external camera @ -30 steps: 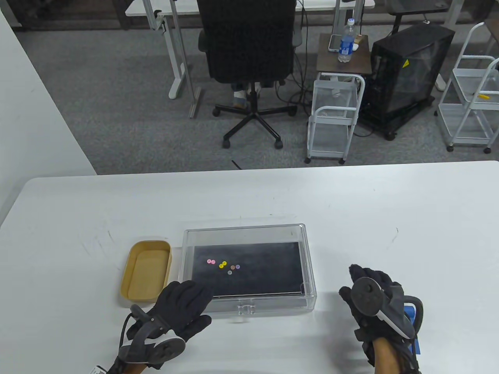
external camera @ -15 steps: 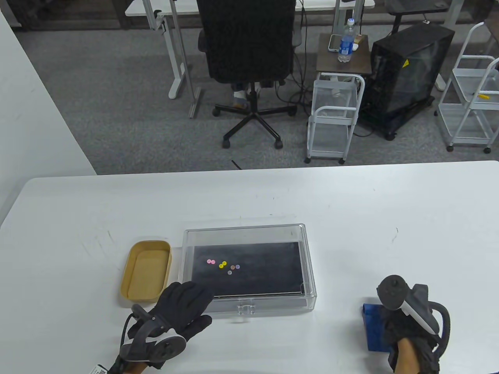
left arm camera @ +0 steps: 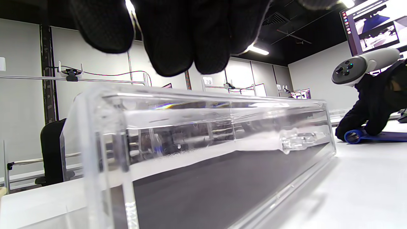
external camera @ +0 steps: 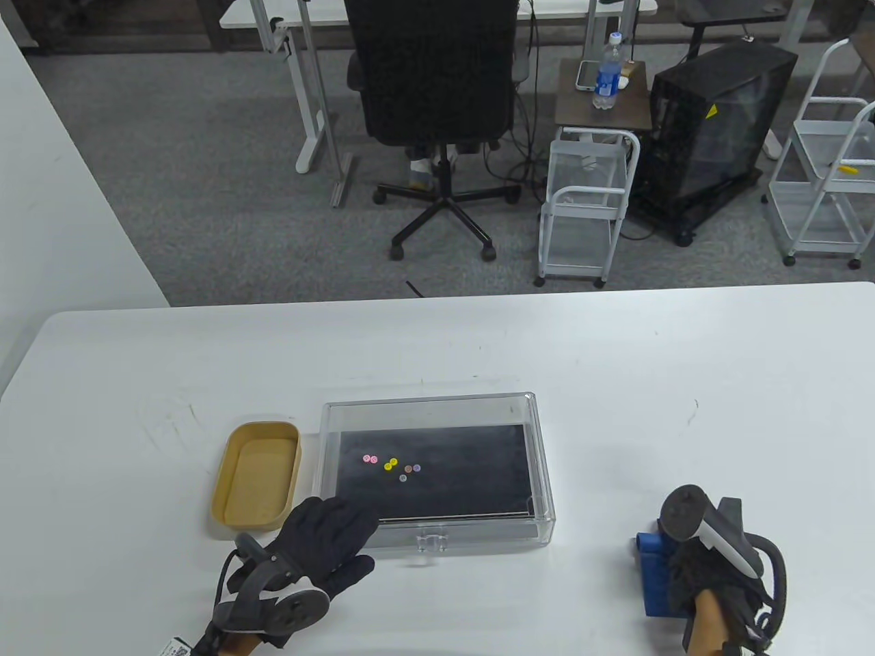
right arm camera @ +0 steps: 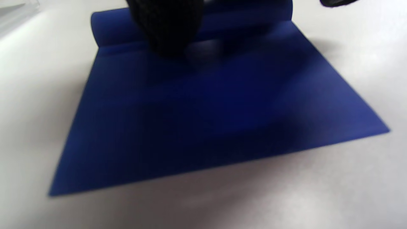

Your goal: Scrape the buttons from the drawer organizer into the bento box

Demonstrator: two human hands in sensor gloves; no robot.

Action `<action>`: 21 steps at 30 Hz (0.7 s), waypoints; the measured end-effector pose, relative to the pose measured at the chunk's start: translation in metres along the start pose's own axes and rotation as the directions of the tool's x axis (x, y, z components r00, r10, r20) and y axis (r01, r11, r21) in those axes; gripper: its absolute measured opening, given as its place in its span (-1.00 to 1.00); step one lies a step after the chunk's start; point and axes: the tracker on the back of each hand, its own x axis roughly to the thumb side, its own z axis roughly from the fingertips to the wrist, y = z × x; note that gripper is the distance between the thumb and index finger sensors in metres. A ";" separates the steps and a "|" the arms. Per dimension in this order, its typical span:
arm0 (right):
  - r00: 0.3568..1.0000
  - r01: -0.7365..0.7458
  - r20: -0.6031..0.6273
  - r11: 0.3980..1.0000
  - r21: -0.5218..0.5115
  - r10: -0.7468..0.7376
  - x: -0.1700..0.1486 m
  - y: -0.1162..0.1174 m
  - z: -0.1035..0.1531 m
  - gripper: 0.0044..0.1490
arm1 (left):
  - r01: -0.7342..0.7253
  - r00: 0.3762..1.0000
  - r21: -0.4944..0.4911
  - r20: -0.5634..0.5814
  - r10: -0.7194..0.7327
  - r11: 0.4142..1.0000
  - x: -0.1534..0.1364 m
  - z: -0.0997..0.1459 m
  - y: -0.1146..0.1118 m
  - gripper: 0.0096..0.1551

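buttons (external camera: 392,466), small and coloured, lie mid-frame in the clear acrylic drawer organizer (external camera: 540,465), tan oval bento box (external camera: 225,478) just left. my left hand (external camera: 321,540) rests flat on the organizer's near-left corner; my right hand (external camera: 704,574), lower right, presses the flat blue scraper (external camera: 653,574); grip unclear.

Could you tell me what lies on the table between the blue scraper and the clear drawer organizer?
Only bare white table separates the blue scraper from the drawer organizer, clearest in the table view.
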 end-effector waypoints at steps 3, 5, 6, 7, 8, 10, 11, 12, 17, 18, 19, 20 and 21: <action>1.000 -0.015 -0.005 1.000 0.014 0.015 0.000 0.001 -0.002 -0.23 | -0.002 1.000 0.000 0.005 0.002 1.000 0.001 0.000 0.001 -0.25; 1.000 -0.017 -0.005 1.000 0.014 0.018 0.001 0.001 -0.003 -0.25 | -0.001 1.000 0.008 0.005 0.001 1.000 0.001 0.000 0.002 -0.26; 1.000 -0.024 0.000 1.000 0.012 0.024 0.001 0.001 -0.002 -0.25 | 0.003 1.000 0.011 0.005 -0.003 1.000 0.001 0.000 0.002 -0.26; 1.000 -0.029 0.005 1.000 0.010 0.029 0.001 0.000 -0.002 -0.25 | 0.006 1.000 0.012 0.005 -0.006 1.000 0.001 0.001 0.003 -0.26; 0.999 -0.033 0.006 0.999 0.010 0.033 0.001 0.000 -0.001 -0.25 | 0.008 1.000 0.013 0.006 -0.008 1.000 0.001 0.001 0.003 -0.26; 0.999 -0.048 0.007 0.999 0.006 0.048 0.000 0.000 0.001 -0.25 | 0.012 1.000 0.016 0.008 -0.012 1.000 0.001 0.001 0.003 -0.26; 0.999 -0.052 0.007 0.999 0.007 0.052 0.000 0.000 0.001 -0.25 | 0.013 1.000 0.016 0.010 -0.013 1.000 0.001 0.000 0.002 -0.26; 0.998 -0.056 0.008 0.998 0.006 0.056 0.000 -0.001 0.002 -0.24 | 0.013 1.000 0.015 0.013 -0.013 1.000 0.002 0.000 0.002 -0.26; 0.997 -0.061 0.046 0.997 -0.052 0.064 0.006 -0.011 0.011 -0.24 | 0.020 1.000 0.015 0.014 -0.020 1.000 0.003 0.001 0.003 -0.26; 0.997 -0.062 0.051 0.996 -0.056 0.065 0.006 -0.012 0.012 -0.24 | 0.023 1.000 0.014 0.012 -0.023 1.000 0.003 0.001 0.003 -0.26; 0.996 -0.067 0.056 0.996 -0.065 0.071 0.007 -0.014 0.015 -0.23 | 0.027 1.000 0.011 0.012 -0.027 1.000 0.003 0.001 0.003 -0.26; 0.995 -0.068 0.065 0.995 -0.077 0.073 0.008 -0.015 0.016 -0.23 | 0.029 1.000 0.010 0.012 -0.029 1.000 0.003 0.001 0.003 -0.26; 0.995 -0.067 0.070 0.994 -0.081 0.073 0.008 -0.016 0.017 -0.23 | 0.028 1.000 0.009 0.011 -0.028 1.000 0.003 0.001 0.003 -0.26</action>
